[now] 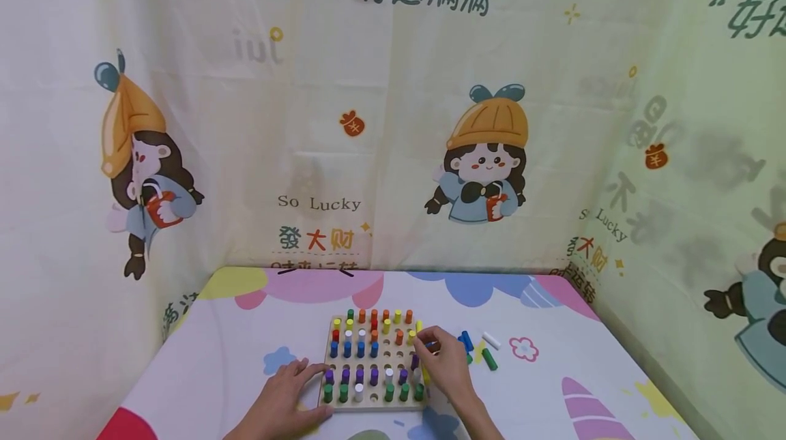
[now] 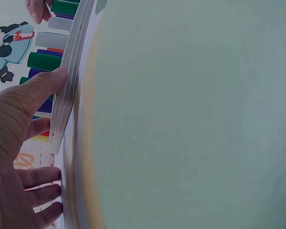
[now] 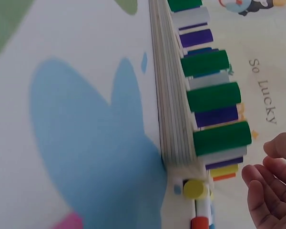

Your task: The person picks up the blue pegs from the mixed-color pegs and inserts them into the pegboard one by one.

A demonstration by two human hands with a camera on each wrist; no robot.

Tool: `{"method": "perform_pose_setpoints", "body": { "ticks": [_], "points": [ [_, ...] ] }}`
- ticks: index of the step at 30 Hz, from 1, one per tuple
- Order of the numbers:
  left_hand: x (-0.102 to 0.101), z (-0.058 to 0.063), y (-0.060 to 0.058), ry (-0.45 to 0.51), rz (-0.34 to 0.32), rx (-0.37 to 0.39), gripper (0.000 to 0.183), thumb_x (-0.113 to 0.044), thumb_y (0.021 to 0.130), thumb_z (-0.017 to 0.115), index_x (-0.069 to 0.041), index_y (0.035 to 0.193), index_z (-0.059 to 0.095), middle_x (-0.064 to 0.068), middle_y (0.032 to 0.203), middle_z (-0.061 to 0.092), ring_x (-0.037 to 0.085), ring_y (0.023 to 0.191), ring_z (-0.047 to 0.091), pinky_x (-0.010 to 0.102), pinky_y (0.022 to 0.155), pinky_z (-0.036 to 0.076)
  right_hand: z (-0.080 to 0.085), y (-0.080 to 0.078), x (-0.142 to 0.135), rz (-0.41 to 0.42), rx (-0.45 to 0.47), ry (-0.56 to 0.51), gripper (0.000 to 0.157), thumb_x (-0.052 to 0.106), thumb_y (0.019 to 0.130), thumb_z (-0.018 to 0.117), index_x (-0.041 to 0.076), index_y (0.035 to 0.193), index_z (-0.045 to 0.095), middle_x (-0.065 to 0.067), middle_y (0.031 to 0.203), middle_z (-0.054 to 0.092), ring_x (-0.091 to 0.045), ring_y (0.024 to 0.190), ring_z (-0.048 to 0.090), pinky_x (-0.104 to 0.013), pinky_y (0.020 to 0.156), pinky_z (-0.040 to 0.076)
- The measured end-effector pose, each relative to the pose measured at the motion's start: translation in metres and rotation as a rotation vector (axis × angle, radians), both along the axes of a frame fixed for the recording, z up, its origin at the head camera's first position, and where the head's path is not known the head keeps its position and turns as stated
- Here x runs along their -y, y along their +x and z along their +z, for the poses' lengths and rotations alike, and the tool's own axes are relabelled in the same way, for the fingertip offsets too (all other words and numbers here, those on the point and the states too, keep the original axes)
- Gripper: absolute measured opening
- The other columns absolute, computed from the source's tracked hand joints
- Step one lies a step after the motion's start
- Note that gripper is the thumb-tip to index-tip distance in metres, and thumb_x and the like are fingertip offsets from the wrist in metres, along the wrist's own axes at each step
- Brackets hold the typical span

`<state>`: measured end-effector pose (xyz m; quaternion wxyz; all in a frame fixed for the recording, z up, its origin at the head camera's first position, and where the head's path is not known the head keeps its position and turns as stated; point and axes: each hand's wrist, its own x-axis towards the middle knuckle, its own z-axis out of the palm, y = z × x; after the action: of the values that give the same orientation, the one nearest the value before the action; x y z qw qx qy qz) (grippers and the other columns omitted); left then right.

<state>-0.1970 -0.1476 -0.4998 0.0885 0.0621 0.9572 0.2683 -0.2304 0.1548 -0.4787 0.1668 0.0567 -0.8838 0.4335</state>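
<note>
A wooden pegboard [image 1: 374, 408] lies on the table, with rows of upright green, purple, blue, white, red, orange and yellow pegs. At its near left corner my left hand [image 1: 282, 396] holds it, thumb on the front edge and index finger at the left side. In the left wrist view the thumb [image 2: 50, 85] presses that layered edge, the other fingers spread below. Over the right side is my right hand [image 1: 447, 361], fingertips right at a yellow peg [image 1: 412, 336]. The right wrist view shows its fingers [image 3: 260, 202] loosely curled, no peg visible between them.
Right of the board lie loose pegs: blue [image 1: 467, 340], white [image 1: 491, 340], green [image 1: 489, 359], others partly hidden by the right hand. A yellow peg [image 1: 426, 375] lies along the board's right edge. Printed cloth walls [image 1: 393, 153] enclose the table's back and sides.
</note>
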Motion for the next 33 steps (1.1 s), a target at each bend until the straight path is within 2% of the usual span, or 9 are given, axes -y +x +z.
{"method": "perform_pose_setpoints", "body": {
  "ticks": [4, 12, 18, 27, 33],
  "points": [
    [0.0, -0.001, 0.0, -0.006, 0.005, 0.002, 0.08, -0.07, 0.069, 0.08, -0.029, 0.136, 0.063, 0.018, 0.148, 0.052, 0.05, 0.133, 0.045, 0.08, 0.095, 0.04, -0.004, -0.002, -0.006, -0.041, 0.004, 0.02, 0.006, 0.014, 0.091, 0.076, 0.011, 0.094, 0.073, 0.001, 0.085, 0.072, -0.008, 0.069, 0.061, -0.021, 0.062, 0.052],
    [0.001, -0.001, 0.001, 0.012, 0.001, -0.002, 0.081, -0.07, 0.071, 0.08, -0.025, 0.137, 0.063, 0.02, 0.148, 0.052, 0.052, 0.134, 0.043, 0.08, 0.099, 0.037, -0.009, -0.004, -0.013, -0.089, 0.025, 0.077, 0.011, 0.012, 0.088, 0.079, 0.007, 0.095, 0.072, 0.001, 0.084, 0.072, -0.01, 0.073, 0.06, -0.022, 0.061, 0.049],
    [0.002, 0.0, 0.001, 0.014, -0.002, -0.008, 0.082, -0.069, 0.072, 0.08, -0.023, 0.137, 0.063, 0.02, 0.148, 0.052, 0.051, 0.134, 0.044, 0.079, 0.099, 0.037, -0.011, -0.006, -0.016, -0.106, 0.041, 0.095, 0.02, 0.014, 0.088, 0.079, 0.002, 0.101, 0.071, -0.003, 0.084, 0.072, -0.009, 0.063, 0.056, -0.023, 0.053, 0.047],
    [0.0, 0.001, 0.001, 0.004, -0.002, -0.011, 0.08, -0.068, 0.072, 0.08, -0.025, 0.138, 0.063, 0.02, 0.148, 0.052, 0.051, 0.135, 0.044, 0.079, 0.099, 0.038, -0.016, -0.015, -0.019, -0.129, 0.101, 0.106, 0.025, 0.016, 0.084, 0.082, 0.002, 0.102, 0.071, -0.001, 0.082, 0.068, -0.009, 0.059, 0.055, -0.024, 0.049, 0.044],
    [0.001, 0.002, 0.002, 0.01, 0.01, -0.001, 0.083, -0.071, 0.07, 0.08, -0.025, 0.137, 0.063, 0.02, 0.148, 0.052, 0.052, 0.135, 0.043, 0.08, 0.098, 0.038, -0.016, -0.023, -0.018, -0.173, 0.152, 0.133, 0.028, 0.023, 0.083, 0.084, 0.006, 0.1, 0.07, 0.0, 0.081, 0.067, -0.01, 0.063, 0.056, -0.026, 0.053, 0.046]
  ]
}}
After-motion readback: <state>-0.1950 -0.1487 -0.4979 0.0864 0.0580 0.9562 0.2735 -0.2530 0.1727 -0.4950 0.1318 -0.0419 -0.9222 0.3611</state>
